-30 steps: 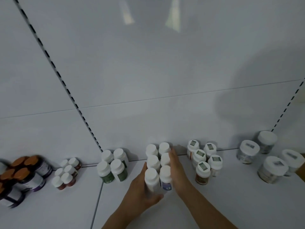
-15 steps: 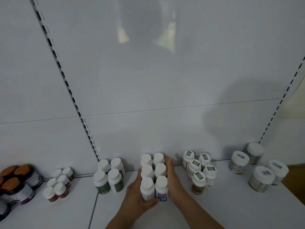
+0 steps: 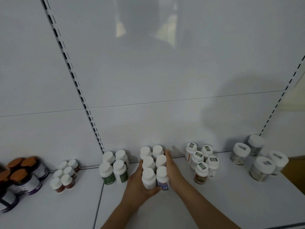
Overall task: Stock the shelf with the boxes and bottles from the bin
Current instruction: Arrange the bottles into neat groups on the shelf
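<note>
Several white-capped bottles (image 3: pixel 148 162) stand in two tight rows on the white shelf (image 3: pixel 165 212), reaching back to the rear panel. My left hand (image 3: pixel 136 183) cups the group's left side, its thumb curled across the front of the nearest bottle (image 3: pixel 148 178). My right hand (image 3: pixel 173 169) lies flat along the right side of the group, with straight fingers pressing the bottles. The bin is not in view.
Green-labelled bottles (image 3: pixel 113 167) stand just left of the group and small red-labelled ones (image 3: pixel 66 176) further left. Orange-capped dark jars (image 3: pixel 24 176) fill the far left. Brown-labelled bottles (image 3: pixel 201 164) and wide clear jars (image 3: pixel 257 159) stand to the right.
Both hands stay pressed against the bottle group. The view has tilted up a little, so everything on the shelf sits lower in the frame.
</note>
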`<state>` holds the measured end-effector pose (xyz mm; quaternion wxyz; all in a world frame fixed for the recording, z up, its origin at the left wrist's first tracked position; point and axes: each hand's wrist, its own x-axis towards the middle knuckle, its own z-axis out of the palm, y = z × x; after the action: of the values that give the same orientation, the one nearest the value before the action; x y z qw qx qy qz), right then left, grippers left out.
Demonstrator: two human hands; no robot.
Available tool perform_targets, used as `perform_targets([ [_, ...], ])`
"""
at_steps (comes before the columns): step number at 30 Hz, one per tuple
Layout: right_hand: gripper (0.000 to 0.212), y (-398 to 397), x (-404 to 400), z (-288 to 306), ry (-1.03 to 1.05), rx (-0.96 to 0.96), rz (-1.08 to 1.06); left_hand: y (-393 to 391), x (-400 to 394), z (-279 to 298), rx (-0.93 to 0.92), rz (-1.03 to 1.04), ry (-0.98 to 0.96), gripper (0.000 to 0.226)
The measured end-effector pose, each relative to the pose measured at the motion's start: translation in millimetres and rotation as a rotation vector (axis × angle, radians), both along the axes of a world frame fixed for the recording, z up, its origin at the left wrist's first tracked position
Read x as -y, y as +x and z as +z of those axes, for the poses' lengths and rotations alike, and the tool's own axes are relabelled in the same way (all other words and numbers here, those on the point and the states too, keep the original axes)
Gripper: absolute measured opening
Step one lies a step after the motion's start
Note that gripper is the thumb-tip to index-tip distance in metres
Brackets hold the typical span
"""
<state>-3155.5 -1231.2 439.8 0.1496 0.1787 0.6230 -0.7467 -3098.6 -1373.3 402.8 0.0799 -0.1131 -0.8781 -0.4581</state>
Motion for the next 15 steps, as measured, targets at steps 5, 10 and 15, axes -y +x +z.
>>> perform_targets([
  [5,0.046,6.0,-1.7,-14.2,-0.146,-0.033,-0.045,1.8,4.5,3.2,0.055,-0.013,-0.013,0.109],
  [10,0.035,4.6,-2.2,-14.3,-0.098,-0.048,-0.055,3.7,5.5,4.1,0.069,-0.014,-0.001,0.108],
  [15,0.040,-0.9,-6.9,-14.5,-0.011,-0.087,-0.024,7.6,-0.3,8.1,0.038,-0.011,0.015,0.100],
])
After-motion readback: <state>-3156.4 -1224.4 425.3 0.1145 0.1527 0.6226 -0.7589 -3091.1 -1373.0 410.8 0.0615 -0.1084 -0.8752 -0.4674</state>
